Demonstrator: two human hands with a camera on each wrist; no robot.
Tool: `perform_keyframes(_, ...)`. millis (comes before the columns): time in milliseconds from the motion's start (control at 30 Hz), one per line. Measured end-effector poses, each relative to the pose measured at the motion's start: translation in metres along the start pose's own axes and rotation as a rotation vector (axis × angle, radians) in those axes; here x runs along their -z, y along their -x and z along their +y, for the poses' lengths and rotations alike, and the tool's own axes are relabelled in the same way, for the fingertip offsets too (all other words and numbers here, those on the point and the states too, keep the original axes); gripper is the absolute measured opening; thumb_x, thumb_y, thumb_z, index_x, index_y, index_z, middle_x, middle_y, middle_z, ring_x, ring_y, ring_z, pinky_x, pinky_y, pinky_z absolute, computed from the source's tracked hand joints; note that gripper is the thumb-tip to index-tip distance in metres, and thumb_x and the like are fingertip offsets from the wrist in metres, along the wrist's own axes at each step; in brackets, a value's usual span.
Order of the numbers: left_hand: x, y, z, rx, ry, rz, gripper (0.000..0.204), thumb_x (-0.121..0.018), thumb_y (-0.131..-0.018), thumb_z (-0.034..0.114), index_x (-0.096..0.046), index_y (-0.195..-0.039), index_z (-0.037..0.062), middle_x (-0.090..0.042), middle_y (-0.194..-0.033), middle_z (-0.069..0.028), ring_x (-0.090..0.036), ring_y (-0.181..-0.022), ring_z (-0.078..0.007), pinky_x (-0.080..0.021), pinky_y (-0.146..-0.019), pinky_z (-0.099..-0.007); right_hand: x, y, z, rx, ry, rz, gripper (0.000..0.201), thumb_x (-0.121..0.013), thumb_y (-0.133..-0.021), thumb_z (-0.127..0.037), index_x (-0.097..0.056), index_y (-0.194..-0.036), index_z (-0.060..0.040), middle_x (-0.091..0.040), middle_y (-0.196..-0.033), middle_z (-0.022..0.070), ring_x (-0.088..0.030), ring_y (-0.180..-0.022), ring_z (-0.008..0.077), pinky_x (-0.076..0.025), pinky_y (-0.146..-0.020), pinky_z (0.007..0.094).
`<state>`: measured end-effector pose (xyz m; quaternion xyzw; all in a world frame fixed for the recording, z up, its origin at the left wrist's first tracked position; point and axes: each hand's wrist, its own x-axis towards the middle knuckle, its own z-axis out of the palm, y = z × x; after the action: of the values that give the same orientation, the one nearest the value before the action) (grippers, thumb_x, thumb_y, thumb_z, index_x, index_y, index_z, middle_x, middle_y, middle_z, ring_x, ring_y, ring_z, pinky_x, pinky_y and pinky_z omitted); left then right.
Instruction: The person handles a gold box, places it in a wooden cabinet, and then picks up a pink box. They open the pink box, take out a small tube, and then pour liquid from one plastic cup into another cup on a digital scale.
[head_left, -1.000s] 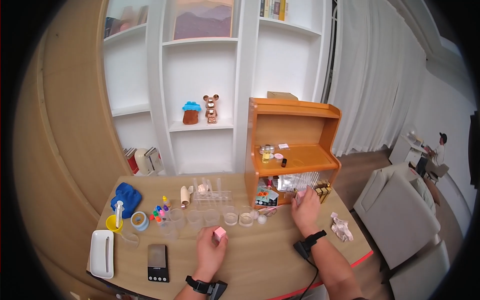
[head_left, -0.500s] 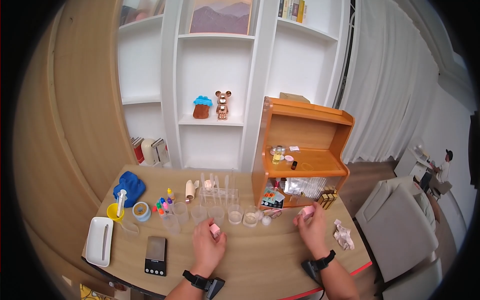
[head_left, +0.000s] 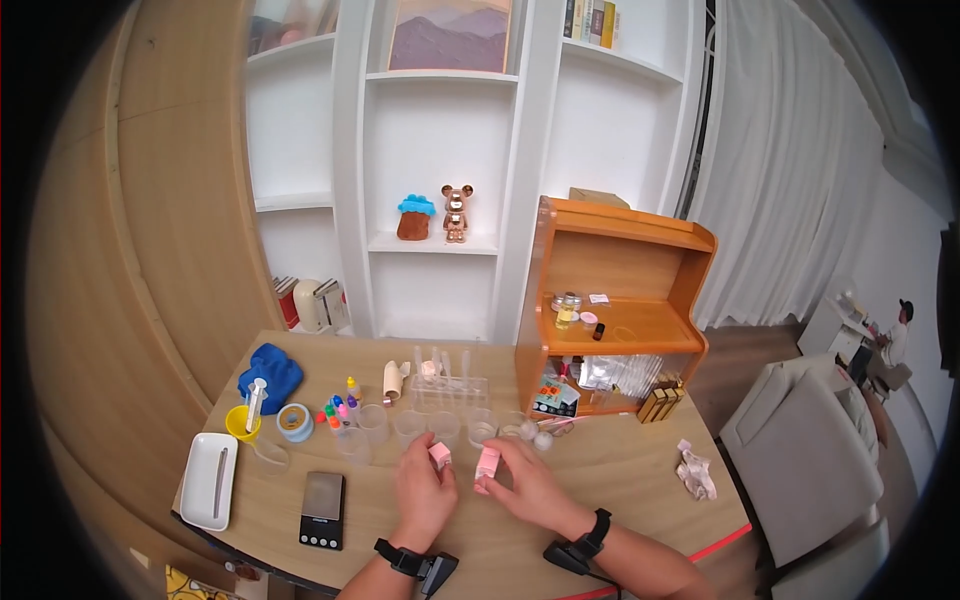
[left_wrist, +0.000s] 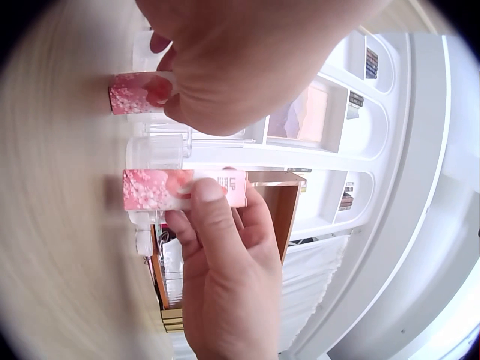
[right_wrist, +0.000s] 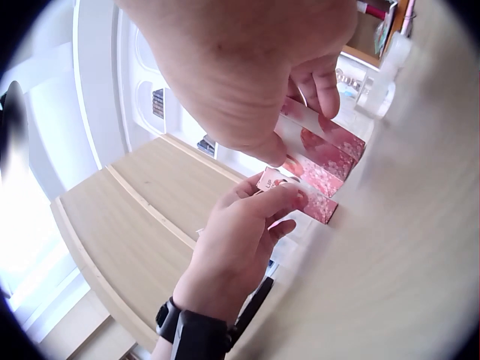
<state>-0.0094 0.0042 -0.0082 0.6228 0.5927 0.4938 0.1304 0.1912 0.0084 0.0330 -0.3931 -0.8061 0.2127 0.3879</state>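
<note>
My left hand point(head_left: 425, 490) holds a small pink carton point(head_left: 440, 457) above the table's middle. In the left wrist view this carton point(left_wrist: 133, 94) shows a blossom print, its upper end covered by my fingers. Just to its right, my right hand point(head_left: 530, 485) grips a second pink carton point(head_left: 487, 463) of the same kind between thumb and fingers. Facing the left wrist camera, that carton point(left_wrist: 150, 189) bears a blossom print and lettering that reads "LIP". Both cartons stand nearly upright, side by side with a narrow gap in the head view.
Clear cups point(head_left: 445, 430) and a test-tube rack point(head_left: 450, 392) stand behind my hands. A black scale point(head_left: 322, 510), white tray point(head_left: 190, 490) and yellow cup point(head_left: 240, 425) are leftward. An orange wooden cabinet point(head_left: 625, 325) stands back right, with crumpled paper point(head_left: 695, 470) near the right edge.
My right hand has come left from the cabinet's front with its carton, ending beside my left hand. The left hand keeps its carton. The head view has shifted slightly.
</note>
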Motion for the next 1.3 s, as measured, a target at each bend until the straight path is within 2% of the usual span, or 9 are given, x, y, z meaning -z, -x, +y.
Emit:
perform_keyframes(33,0.001,-0.001,-0.001,-0.033,0.002,0.006,0.055,-0.073,-0.088,0.001,-0.055,-0.140,-0.0021,-0.068,-0.128,-0.0246,-0.067,-0.117,-0.0401,-0.055,-0.099,-0.0484,-0.003,-0.006,0.002,0.028,-0.022,-0.022,0.060,-0.079,-0.093,-0.007,-0.053,-0.147,-0.0018,-0.060,-0.134,0.0179,-0.064,-0.122,0.0342,-0.056,-0.103,0.0410)
perform_keyframes(367,0.001,-0.005,-0.001,-0.002,0.112,0.040,0.057,-0.070,-0.083,-0.005,-0.055,-0.139,-0.0037,-0.064,-0.125,-0.0249,-0.065,-0.115,-0.0431,-0.055,-0.097,-0.0490,-0.030,-0.027,0.018,0.020,-0.233,-0.098,0.065,-0.076,-0.090,0.002,-0.053,-0.150,-0.0049,-0.054,-0.144,0.0175,-0.060,-0.133,0.0336,-0.054,-0.110,0.0399)
perform_keyframes(567,-0.005,-0.002,-0.007,-0.010,0.156,0.022,0.060,-0.065,-0.082,-0.010,-0.051,-0.140,-0.0057,-0.060,-0.127,-0.0267,-0.063,-0.115,-0.0436,-0.055,-0.097,-0.0490,-0.027,-0.011,0.011,0.068,0.001,0.017,0.067,-0.080,-0.088,-0.002,-0.056,-0.149,-0.0077,-0.051,-0.150,0.0190,-0.058,-0.135,0.0371,-0.051,-0.114,0.0455)
perform_keyframes(633,-0.007,-0.002,-0.008,-0.018,0.156,0.037,0.062,-0.063,-0.081,-0.012,-0.050,-0.141,-0.0059,-0.060,-0.128,-0.0271,-0.064,-0.115,-0.0438,-0.055,-0.097,-0.0490,-0.027,-0.005,0.009,0.097,0.057,0.060,0.057,-0.082,-0.088,-0.010,-0.063,-0.141,-0.0094,-0.052,-0.148,0.0232,-0.058,-0.134,0.0431,-0.051,-0.111,0.0499)
perform_keyframes(667,-0.009,-0.001,-0.010,-0.019,0.156,0.034,0.062,-0.063,-0.081,-0.012,-0.050,-0.141,-0.0059,-0.060,-0.128,-0.0271,-0.064,-0.115,-0.0438,-0.055,-0.097,-0.0490,-0.025,-0.005,0.005,0.095,0.058,0.062,0.057,-0.082,-0.088,-0.010,-0.063,-0.141,-0.0094,-0.052,-0.148,0.0232,-0.058,-0.134,0.0431,-0.051,-0.111,0.0499)
perform_keyframes(733,-0.011,0.000,-0.012,0.027,0.212,0.039,0.063,-0.061,-0.081,-0.013,-0.050,-0.142,-0.0061,-0.059,-0.130,-0.0271,-0.064,-0.114,-0.0440,-0.056,-0.096,-0.0491,-0.023,-0.005,-0.001,0.261,0.313,0.126,0.047,-0.084,-0.088,-0.015,-0.071,-0.133,-0.0136,-0.054,-0.145,0.0228,-0.060,-0.130,0.0410,-0.051,-0.108,0.0512)
perform_keyframes(833,-0.003,-0.002,-0.003,0.004,0.144,0.030,0.063,-0.061,-0.081,-0.013,-0.049,-0.143,-0.0058,-0.059,-0.131,-0.0272,-0.064,-0.115,-0.0440,-0.056,-0.096,-0.0489,-0.022,-0.005,-0.003,0.302,0.382,0.133,0.041,-0.088,-0.086,-0.017,-0.074,-0.124,-0.0161,-0.055,-0.145,0.0179,-0.060,-0.125,0.0395,-0.052,-0.102,0.0496)
perform_keyframes(1133,-0.009,-0.002,-0.009,0.034,0.160,0.042,0.065,-0.060,-0.083,-0.013,-0.046,-0.146,-0.0052,-0.059,-0.134,-0.0278,-0.065,-0.119,-0.0447,-0.056,-0.099,-0.0492,-0.023,0.000,-0.019,0.356,0.418,0.081,0.030,-0.085,-0.086,-0.016,-0.071,-0.111,-0.0090,-0.066,-0.122,0.0084,-0.065,-0.109,0.0307,-0.054,-0.092,0.0413)
perform_keyframes(1300,-0.002,-0.001,-0.001,0.048,0.123,0.038,0.065,-0.060,-0.083,-0.012,-0.046,-0.146,-0.0055,-0.059,-0.135,-0.0280,-0.065,-0.120,-0.0446,-0.055,-0.101,-0.0499,-0.020,0.002,-0.017,0.325,0.340,0.060,0.033,-0.084,-0.088,-0.015,-0.067,-0.115,-0.0070,-0.065,-0.119,0.0115,-0.065,-0.108,0.0329,-0.054,-0.091,0.0437)
